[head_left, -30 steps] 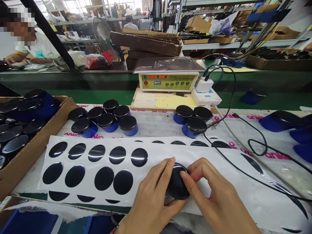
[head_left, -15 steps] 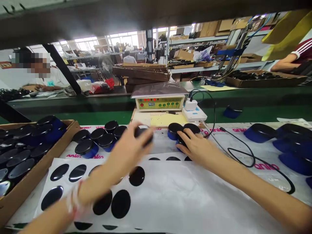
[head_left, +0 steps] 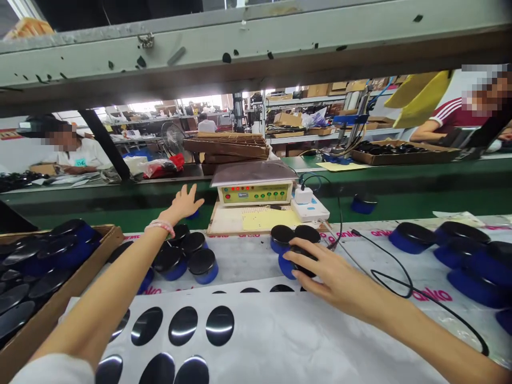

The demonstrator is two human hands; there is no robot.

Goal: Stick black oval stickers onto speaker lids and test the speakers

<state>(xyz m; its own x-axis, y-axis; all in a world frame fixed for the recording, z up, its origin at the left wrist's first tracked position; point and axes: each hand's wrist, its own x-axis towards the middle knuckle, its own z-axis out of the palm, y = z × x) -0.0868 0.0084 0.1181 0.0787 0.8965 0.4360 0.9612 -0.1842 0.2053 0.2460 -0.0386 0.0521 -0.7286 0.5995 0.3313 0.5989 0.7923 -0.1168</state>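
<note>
My left hand stretches over the green belt with its fingers spread, holding nothing. Just below its fingertips, a bit of a blue part shows; the hand hides the rest. On the table under that wrist stands a group of round blue parts with glossy black tops. My right hand has its fingers curled round another black-topped blue round part, which stands against two similar ones. In front lies a white sheet bearing rows of black discs.
A cardboard box full of black-topped parts stands at left. More parts and a black cable lie at right. A control box stands at the back, below an overhead beam. Co-workers sit across the belt.
My left hand, blurred with a dark round piece before, has moved left and away to the belt and is now bare. One more part stands in the left group. The view has tilted up.
</note>
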